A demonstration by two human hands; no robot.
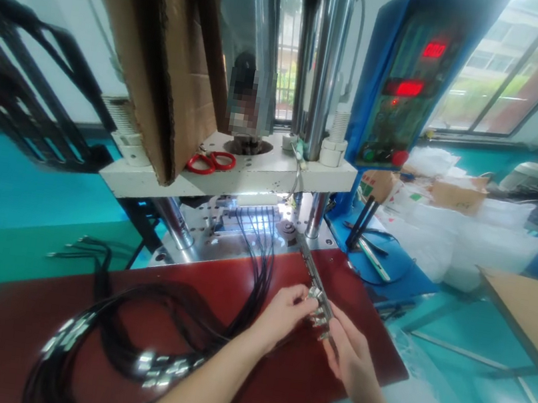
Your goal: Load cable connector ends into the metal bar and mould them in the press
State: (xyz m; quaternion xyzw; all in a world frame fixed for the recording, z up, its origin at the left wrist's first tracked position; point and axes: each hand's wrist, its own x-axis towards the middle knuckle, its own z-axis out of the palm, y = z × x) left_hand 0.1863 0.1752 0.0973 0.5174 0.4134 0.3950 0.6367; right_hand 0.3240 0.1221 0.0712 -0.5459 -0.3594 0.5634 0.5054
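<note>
A long narrow grey metal bar with small shiny metal pieces along its near part slants from the press bed to my hands. My left hand is closed in a pinch at the upper of these shiny pieces; their exact kind is too small to make out. On the other side, my right hand has its fingers around the bar's near end, partly hiding it. Left of my hands, a bundle of black cables runs from the lit fixture under the press and coils on the red-brown table.
The white press plate stands ahead, carrying red-handled scissors and cardboard. At right are a blue control box with red digits and a blue shelf with tools. Plastic bags lie beyond.
</note>
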